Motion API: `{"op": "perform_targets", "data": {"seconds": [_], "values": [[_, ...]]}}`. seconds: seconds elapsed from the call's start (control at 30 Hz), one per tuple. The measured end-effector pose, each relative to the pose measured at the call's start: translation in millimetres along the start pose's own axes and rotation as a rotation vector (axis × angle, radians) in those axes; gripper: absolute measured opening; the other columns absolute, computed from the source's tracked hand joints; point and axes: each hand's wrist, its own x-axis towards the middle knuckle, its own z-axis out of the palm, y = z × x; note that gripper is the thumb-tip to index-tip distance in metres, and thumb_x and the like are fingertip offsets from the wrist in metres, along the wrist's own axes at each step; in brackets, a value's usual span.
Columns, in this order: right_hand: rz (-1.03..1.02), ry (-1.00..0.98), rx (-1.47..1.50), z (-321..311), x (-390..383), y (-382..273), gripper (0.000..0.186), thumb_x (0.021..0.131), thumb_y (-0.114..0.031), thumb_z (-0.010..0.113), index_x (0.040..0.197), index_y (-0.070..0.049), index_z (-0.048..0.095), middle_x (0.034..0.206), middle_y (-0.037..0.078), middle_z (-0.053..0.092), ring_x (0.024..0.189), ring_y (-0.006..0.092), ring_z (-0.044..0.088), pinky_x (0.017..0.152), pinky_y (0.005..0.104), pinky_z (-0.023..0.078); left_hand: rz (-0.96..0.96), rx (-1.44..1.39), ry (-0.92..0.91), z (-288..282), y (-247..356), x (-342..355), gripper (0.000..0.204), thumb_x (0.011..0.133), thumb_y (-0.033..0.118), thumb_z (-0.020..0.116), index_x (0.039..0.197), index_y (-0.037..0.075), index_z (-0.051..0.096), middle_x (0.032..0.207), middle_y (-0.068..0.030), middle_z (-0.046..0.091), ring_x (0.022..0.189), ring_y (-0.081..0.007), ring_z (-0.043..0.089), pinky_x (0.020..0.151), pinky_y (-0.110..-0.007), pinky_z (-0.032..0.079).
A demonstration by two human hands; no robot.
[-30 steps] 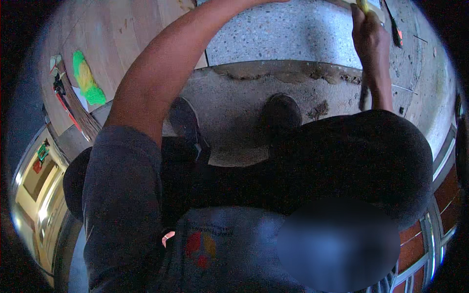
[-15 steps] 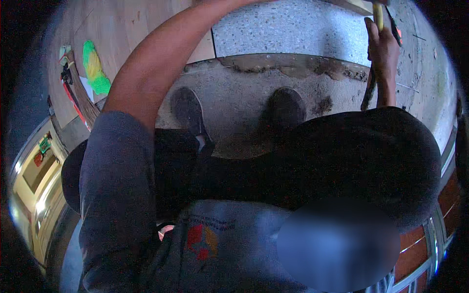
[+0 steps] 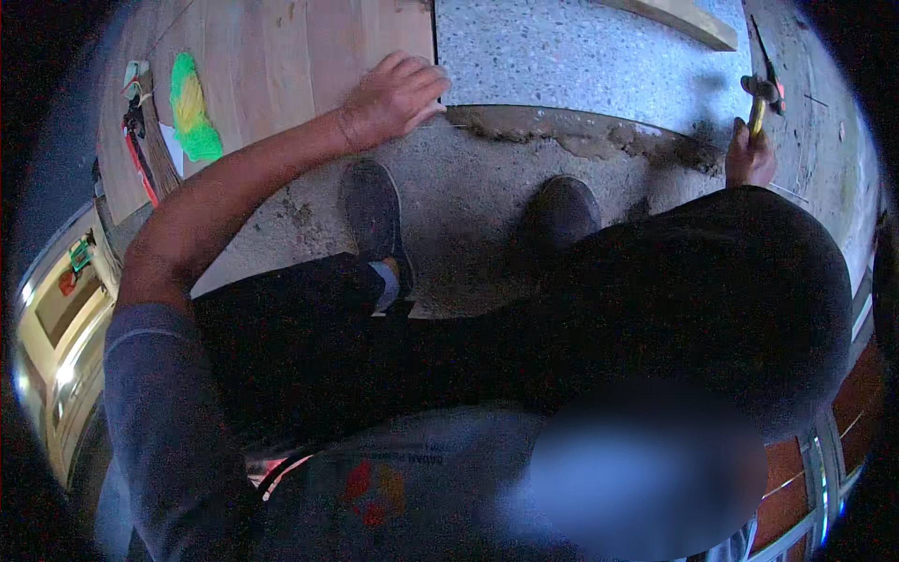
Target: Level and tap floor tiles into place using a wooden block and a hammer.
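Head view now, and the right hand (image 3: 749, 161) is gripping the hammer (image 3: 759, 108) just by the speckled tile's (image 3: 562, 66) right side, the handle pointing away from the body, the head sitting beyond the fist. Meanwhile the left hand (image 3: 398, 98) is curling its fingers at the tile's near-left corner, pinching or not, I can't tell. A wooden batten (image 3: 688, 22) is lying over the tile's far-right part, nearer the right hand.

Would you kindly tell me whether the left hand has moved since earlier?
Yes: the left hand has moved nearer, to the near-left corner of the speckled slab.
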Motion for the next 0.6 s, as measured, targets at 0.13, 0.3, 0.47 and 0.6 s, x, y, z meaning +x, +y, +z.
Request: {"op": "perform_targets", "data": {"seconds": [0.13, 0.3, 0.47, 0.6], "values": [[0.013, -0.041, 0.091, 7.1, -14.1, -1.4, 0.054, 0.095, -0.052, 0.061, 0.101, 0.001, 0.068, 0.093, 0.032, 0.067, 0.093, 0.0522, 0.066, 0.079, 0.0560, 0.049, -0.024, 0.051, -0.070, 9.2, 4.7, -9.8, 0.046, 0.092, 0.021, 0.070, 0.133, 0.003, 0.062, 0.142, -0.0133, 0.059, 0.127, -0.0301, 0.057, 0.113, -0.050, 0.041], [0.015, -0.012, 0.306, 12.8, -20.3, -3.9, 0.047, 0.097, -0.045, 0.061, 0.102, 0.002, 0.068, 0.081, 0.027, 0.066, 0.080, 0.0440, 0.068, 0.074, 0.0516, 0.050, 0.025, 0.051, -0.029, 4.1, 5.4, -20.7, 0.044, 0.097, 0.021, 0.066, 0.136, 0.002, 0.061, 0.145, -0.0162, 0.057, 0.133, -0.0309, 0.054, 0.121, -0.052, 0.032], [0.040, 0.031, 0.113, 12.2, -19.6, 5.0, 0.044, 0.097, -0.043, 0.062, 0.103, 0.000, 0.070, 0.083, 0.026, 0.068, 0.081, 0.0452, 0.068, 0.073, 0.0513, 0.050, 0.017, 0.077, -0.177, 3.9, 12.0, -36.9, 0.053, 0.099, 0.025, 0.063, 0.146, 0.003, 0.053, 0.155, -0.0158, 0.048, 0.144, -0.0315, 0.046, 0.126, -0.054, 0.025], [-0.040, 0.065, 0.066, 10.1, -14.0, 13.0, 0.049, 0.097, -0.048, 0.061, 0.102, 0.000, 0.070, 0.087, 0.028, 0.069, 0.085, 0.0479, 0.068, 0.075, 0.0523, 0.051, 0.005, 0.023, -0.171, 4.6, 17.9, -41.7, 0.058, 0.099, 0.025, 0.064, 0.150, 0.004, 0.048, 0.160, -0.0149, 0.042, 0.147, -0.0304, 0.042, 0.127, -0.054, 0.022]]}}
